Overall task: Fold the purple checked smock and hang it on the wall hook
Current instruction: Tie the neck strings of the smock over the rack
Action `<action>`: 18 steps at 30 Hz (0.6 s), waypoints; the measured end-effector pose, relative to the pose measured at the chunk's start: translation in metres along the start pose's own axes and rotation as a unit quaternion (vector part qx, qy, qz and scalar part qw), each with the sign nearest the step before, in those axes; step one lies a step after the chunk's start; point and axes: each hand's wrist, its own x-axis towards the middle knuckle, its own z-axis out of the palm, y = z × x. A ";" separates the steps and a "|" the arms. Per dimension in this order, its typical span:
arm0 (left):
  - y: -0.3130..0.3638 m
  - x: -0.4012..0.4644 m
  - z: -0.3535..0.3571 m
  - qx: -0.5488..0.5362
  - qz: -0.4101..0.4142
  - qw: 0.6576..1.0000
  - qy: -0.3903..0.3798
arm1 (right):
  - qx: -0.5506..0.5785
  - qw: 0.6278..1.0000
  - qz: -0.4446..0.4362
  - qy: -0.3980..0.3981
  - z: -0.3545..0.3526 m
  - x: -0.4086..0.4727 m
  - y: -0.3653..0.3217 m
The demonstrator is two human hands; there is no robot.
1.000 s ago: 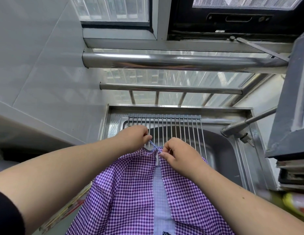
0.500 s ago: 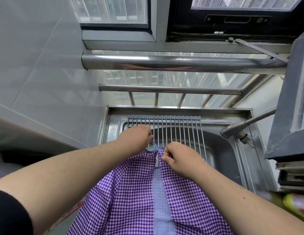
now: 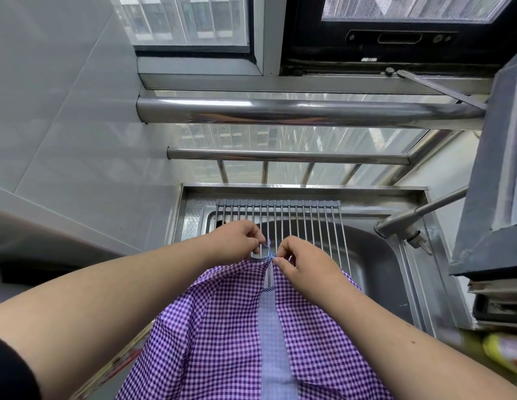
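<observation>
The smock (image 3: 222,327) hangs in front of the sink (image 3: 375,272), its top edge at the fingertips. The left hand (image 3: 237,238) and right hand (image 3: 297,259), fingers curled, each pinch the thin tie (image 3: 267,247) at its neck, above the sink's rack (image 3: 294,217).

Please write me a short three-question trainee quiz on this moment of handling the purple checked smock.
1. True or false: both hands pinch the thin blue tie at the top edge of the purple checked smock.
2. What lies across the stainless steel sink behind the hands?
A. grey roll-up rod rack
B. wooden board
3. Which hand is nearer the metal tap?

Key: 1 true; 2 A; 3 right hand, not left hand.
</observation>
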 end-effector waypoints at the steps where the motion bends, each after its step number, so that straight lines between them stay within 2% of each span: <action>1: 0.000 0.001 0.000 0.018 0.001 1.000 -0.003 | 0.002 1.000 0.000 0.001 0.000 0.001 0.000; 5: 0.004 0.003 0.001 0.112 0.027 0.993 0.001 | 0.005 1.000 -0.009 0.000 -0.001 0.003 -0.002; 18: 0.003 0.009 0.005 0.272 0.061 0.960 0.021 | 0.013 1.000 -0.013 -0.021 -0.001 0.001 0.005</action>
